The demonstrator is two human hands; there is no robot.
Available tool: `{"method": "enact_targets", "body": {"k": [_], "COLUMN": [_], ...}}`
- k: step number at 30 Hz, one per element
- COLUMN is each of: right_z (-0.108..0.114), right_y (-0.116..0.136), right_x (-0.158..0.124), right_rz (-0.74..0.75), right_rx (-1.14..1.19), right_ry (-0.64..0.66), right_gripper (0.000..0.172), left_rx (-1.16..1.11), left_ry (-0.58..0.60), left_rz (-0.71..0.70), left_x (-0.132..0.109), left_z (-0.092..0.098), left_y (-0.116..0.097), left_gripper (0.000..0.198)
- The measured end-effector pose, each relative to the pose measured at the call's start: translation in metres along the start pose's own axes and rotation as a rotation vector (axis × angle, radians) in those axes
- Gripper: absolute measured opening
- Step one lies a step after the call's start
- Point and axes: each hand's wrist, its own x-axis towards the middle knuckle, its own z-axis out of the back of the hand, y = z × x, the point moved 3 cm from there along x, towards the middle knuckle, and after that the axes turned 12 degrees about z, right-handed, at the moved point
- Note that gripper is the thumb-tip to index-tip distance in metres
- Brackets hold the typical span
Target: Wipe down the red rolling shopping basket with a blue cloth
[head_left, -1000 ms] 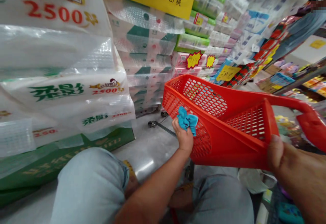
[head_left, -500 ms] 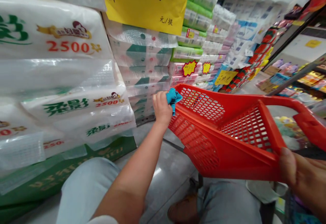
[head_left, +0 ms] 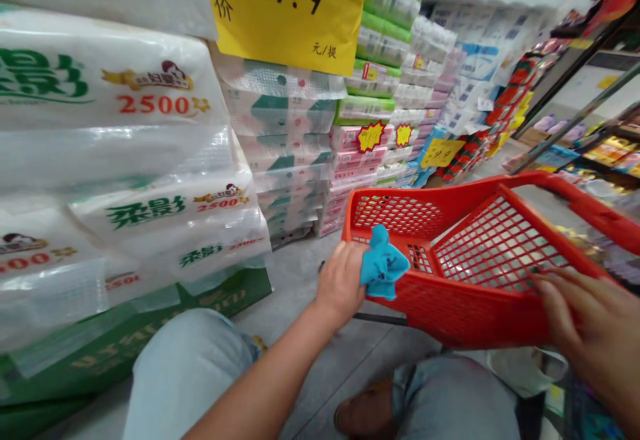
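Note:
My left hand (head_left: 341,285) is closed on a crumpled turquoise cloth (head_left: 384,263) and presses it against the near rim of a red plastic mesh shopping basket (head_left: 480,313). The basket is tilted, and its perforated inside faces me. My right hand (head_left: 585,313) lies at the right, with its fingers spread over the basket's mesh wall and rim. The basket holds nothing that I can see. Its lower part hides the frame beneath it.
Tall stacks of plastic-wrapped tissue packs (head_left: 120,160) rise at the left and ahead, under a yellow 19.9 price sign (head_left: 285,13). My knees (head_left: 185,367) and a brown shoe (head_left: 363,410) lie below. Goods shelves (head_left: 605,153) stand at the right.
The basket has rolled so its inside faces me more. My left hand and the cloth have moved down and right, and my right fingers now spread across the mesh.

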Motion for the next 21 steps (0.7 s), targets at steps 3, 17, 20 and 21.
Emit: {"method": "enact_targets", "body": {"k": [3,17,20,21], "right_z": [-0.016,-0.041,-0.035,-0.033], "right_y": [0.087,0.143,0.145,0.147], "right_x": [0.022,0.023,0.016,0.013], "right_rz": [0.064,0.044,0.090,0.123], "right_rx": [0.247,0.146,0.229,0.279], "right_ry": [0.011,-0.028,-0.062,-0.071], "right_gripper": [0.048,0.063,0.054,0.049], "left_rx": [-0.046,-0.344,-0.371,-0.385], "left_ry": [-0.091,-0.249,-0.289,-0.279], "left_rz": [0.094,0.365,0.433,0.415], "left_x": [-0.022,-0.090,-0.077,-0.075], "left_z": [-0.015,-0.109,-0.108,-0.104], "left_y": [0.007,-0.014,-0.005,-0.007], "left_gripper": [0.040,0.038,0.044,0.043]}}
